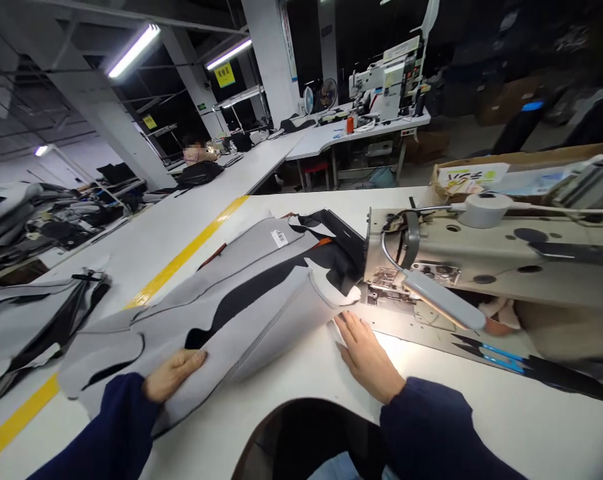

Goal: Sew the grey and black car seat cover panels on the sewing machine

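A long grey and black fabric piece (pixel 241 300) lies across the white table (pixel 291 393) and runs under the head of a beige sewing machine (pixel 481 253). My left hand (pixel 174 373) rests on the near part of the fabric with fingers curled onto its folded edge. My right hand (pixel 366 353) lies flat, fingers stretched out, on the table at the fabric's edge just in front of the needle area (pixel 381 283), which a small lamp (pixel 441 297) lights. A white barcode label (pixel 279 238) sits on the far part of the fabric.
More grey and black pieces (pixel 26 327) are piled at the left edge. A yellow stripe (pixel 181 257) runs along the long table. Blue-handled scissors (pixel 501 357) lie right of the machine bed. A cardboard box (pixel 481 177) stands behind it. A person (pixel 196 155) sits far back; another sewing machine (pixel 386 83) stands beyond.
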Available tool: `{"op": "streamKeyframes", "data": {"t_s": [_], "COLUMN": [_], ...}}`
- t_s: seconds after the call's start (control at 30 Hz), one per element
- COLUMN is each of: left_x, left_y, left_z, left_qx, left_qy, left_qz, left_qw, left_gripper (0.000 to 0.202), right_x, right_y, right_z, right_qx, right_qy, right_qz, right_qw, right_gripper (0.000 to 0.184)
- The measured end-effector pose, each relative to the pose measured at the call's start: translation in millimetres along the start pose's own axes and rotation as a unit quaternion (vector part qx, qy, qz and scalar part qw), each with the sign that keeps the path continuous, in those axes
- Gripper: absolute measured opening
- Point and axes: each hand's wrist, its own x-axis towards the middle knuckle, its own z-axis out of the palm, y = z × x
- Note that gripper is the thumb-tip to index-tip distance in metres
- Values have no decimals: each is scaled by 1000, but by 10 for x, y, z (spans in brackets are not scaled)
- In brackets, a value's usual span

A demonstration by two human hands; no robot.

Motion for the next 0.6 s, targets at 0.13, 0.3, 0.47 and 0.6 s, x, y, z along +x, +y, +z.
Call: {"op": "streamKeyframes", "data": {"t_s": [0.13, 0.3, 0.47, 0.6], "left_x": [-351, -367, -240, -128], "left_y": [-88, -57, -37, -87], "left_z": [-83, -204, -242, -379], "left_qx": [-82, -101, -111, -121], "left_qy": [63, 130, 180, 176], "left_qz": [-9, 8, 31, 14], "left_qw": [995, 986, 977, 977], "left_gripper": [59, 55, 47, 48], "right_x": [76, -143, -403, -559], "right_y": [-93, -91, -33, 9], "right_z": [79, -39, -168, -263], "right_qx": [-4, -41, -80, -90], "right_qy": [11, 25, 42, 31], "right_qz": [-42, -72, -85, -80], "right_qw": [999, 996, 992, 992], "right_gripper": [43, 38, 34, 35]}}
